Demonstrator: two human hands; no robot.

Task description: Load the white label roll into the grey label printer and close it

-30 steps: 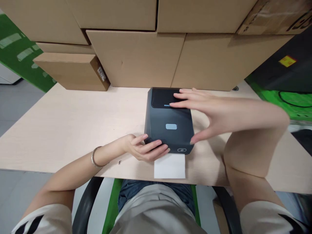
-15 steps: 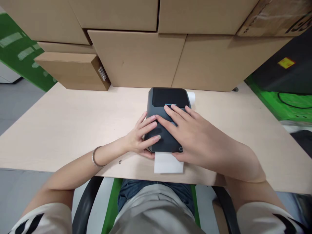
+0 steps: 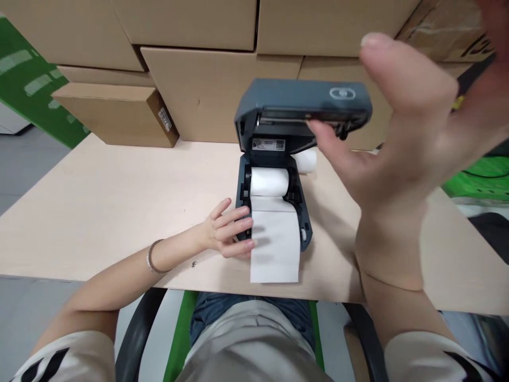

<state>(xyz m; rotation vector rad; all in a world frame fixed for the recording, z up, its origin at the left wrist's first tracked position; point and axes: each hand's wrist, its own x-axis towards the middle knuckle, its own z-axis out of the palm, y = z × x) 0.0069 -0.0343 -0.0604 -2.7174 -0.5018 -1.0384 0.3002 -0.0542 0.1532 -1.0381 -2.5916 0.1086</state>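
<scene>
A dark grey label printer (image 3: pixel 305 225) stands on the table with its lid (image 3: pixel 294 95) raised. Inside sits a white paper roll (image 3: pixel 269 182), and its paper strip (image 3: pixel 275 244) runs out over the front edge. My left hand (image 3: pixel 230 231) rests at the printer's left side, fingers spread, with fingertips at the strip's left edge. Large and close to the camera, my right hand (image 3: pixel 401 122) has its fingers apart. One digit of it, seemingly the thumb, touches the underside of the lid; the farther fingers run out of view at the upper right.
Large cardboard boxes (image 3: pixel 222 95) are stacked along the back of the table (image 3: pixel 119 212). A smaller carton (image 3: pixel 115 114) stands at the back left. Behind the printer's right side lies another white roll (image 3: pixel 307 161). Chair armrests flank my lap below the table's front edge.
The printer's lid has swung up and back, baring the roll and strip. My right hand has risen from the lid's top to its underside. My left hand has stayed nearly in place.
</scene>
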